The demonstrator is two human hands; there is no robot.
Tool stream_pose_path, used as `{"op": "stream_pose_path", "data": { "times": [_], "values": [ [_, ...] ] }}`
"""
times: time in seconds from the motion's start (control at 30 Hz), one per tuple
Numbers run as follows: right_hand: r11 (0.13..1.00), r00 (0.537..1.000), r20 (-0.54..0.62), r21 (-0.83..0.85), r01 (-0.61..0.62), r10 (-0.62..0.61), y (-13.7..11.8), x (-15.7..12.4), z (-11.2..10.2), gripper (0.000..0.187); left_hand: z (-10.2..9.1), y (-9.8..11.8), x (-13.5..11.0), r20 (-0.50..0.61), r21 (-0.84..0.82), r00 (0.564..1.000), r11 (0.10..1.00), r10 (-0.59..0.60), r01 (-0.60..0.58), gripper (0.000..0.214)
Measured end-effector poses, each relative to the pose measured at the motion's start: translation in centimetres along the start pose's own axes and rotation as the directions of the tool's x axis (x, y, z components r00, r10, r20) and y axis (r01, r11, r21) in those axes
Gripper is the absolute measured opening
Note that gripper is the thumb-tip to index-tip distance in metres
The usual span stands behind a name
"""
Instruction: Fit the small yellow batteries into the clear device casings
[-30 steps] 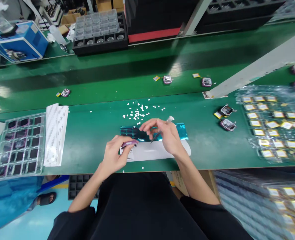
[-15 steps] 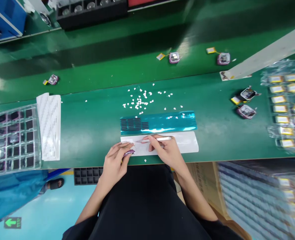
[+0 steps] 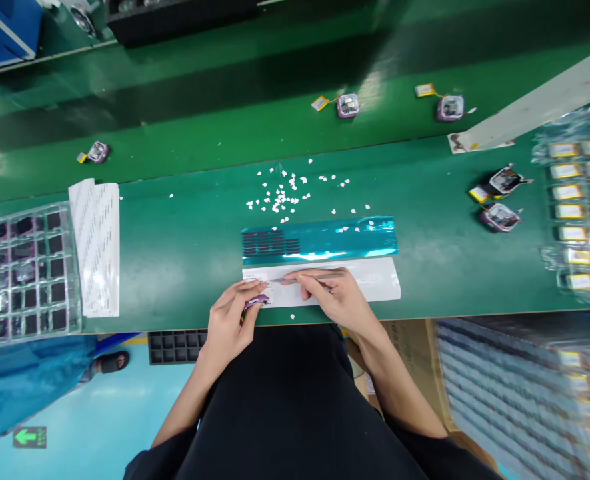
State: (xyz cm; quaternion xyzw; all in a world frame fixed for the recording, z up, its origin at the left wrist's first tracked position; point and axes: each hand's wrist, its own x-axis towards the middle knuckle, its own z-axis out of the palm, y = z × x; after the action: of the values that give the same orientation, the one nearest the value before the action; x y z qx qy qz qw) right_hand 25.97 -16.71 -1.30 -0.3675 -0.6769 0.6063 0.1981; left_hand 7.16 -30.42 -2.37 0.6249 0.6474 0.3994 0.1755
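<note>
Near the table's front edge, my left hand (image 3: 232, 313) is closed on a small purple device case (image 3: 257, 301), its fingers hiding part of it. A pair of slim metal tweezers (image 3: 319, 277) is pinched in my right hand (image 3: 332, 293), tips pointing left toward the case. Both hands rest over a white backing sheet (image 3: 375, 280) with small dark marks at its left end. Just beyond it lies a shiny blue film strip (image 3: 345, 240) with rows of dark thin strips on its left part. Small white bits (image 3: 282, 197) are scattered behind the film.
At left stands a clear tray of dark parts (image 3: 29, 267) beside white printed sheets (image 3: 102, 247). Opened purple cases (image 3: 499, 217) with batteries lie at right, near a battery tray (image 3: 569, 211). More cases (image 3: 347, 105) sit on the far green strip. A slanted white post (image 3: 549, 100) rises at right.
The view has shifted slightly, so the table's things sit a little higher. The tweezers, bright white before, now look dull grey. Both hands keep nearly the same place and hold.
</note>
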Motion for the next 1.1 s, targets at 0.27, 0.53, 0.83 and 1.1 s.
{"op": "stream_pose_path", "data": {
  "times": [0.27,0.53,0.83,1.1],
  "values": [
    [0.979,0.981,-0.186,0.204,-0.013,0.052,-1.1,-0.3,-0.5,0.056,-1.8,1.7,1.8,0.068,-0.2,0.956,0.935,-0.286,0.294,0.012],
    [0.952,0.974,-0.223,0.285,0.114,-0.05,-4.2,-1.0,1.4,0.04,-2.8,2.4,4.4,0.398,-0.611,0.86,0.607,-0.32,0.509,0.032],
    [0.962,0.964,-0.249,0.228,0.152,-0.093,-4.3,-1.3,2.4,0.035,-2.1,3.9,4.1,0.373,-0.634,0.864,0.587,-0.338,0.504,0.036],
    [0.958,0.961,-0.255,0.233,0.166,-0.104,-4.7,-1.3,2.1,0.036,-2.2,4.5,4.1,0.369,-0.597,0.851,0.607,-0.373,0.525,0.037]
  ]
}}
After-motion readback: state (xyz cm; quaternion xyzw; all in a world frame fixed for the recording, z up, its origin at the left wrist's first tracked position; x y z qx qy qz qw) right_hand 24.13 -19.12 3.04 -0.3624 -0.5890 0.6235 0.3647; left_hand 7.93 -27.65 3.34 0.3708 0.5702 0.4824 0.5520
